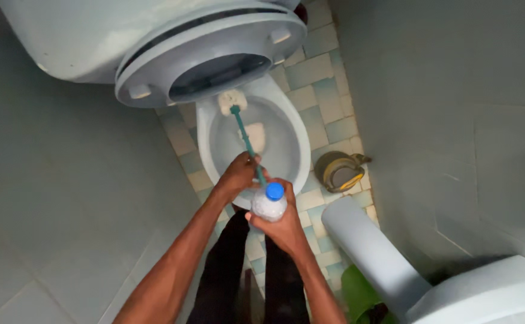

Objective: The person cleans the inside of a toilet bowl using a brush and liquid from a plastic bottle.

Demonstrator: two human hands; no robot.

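Your left hand [238,174] clenched round the green-handled white toilet brush [245,137], covering its handle end, your right hand [283,228] gripping the blue-capped clear plastic bottle [268,204], body mostly hidden, white toilet bowl [298,132] rim partly under the raised seat [154,75].

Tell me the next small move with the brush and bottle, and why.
Probably draw the brush head down from the back rim into the toilet bowl. The left hand grips the green handle, with the head high under the raised seat, while the right hand holds a capped bottle upright, so nothing is pouring yet.
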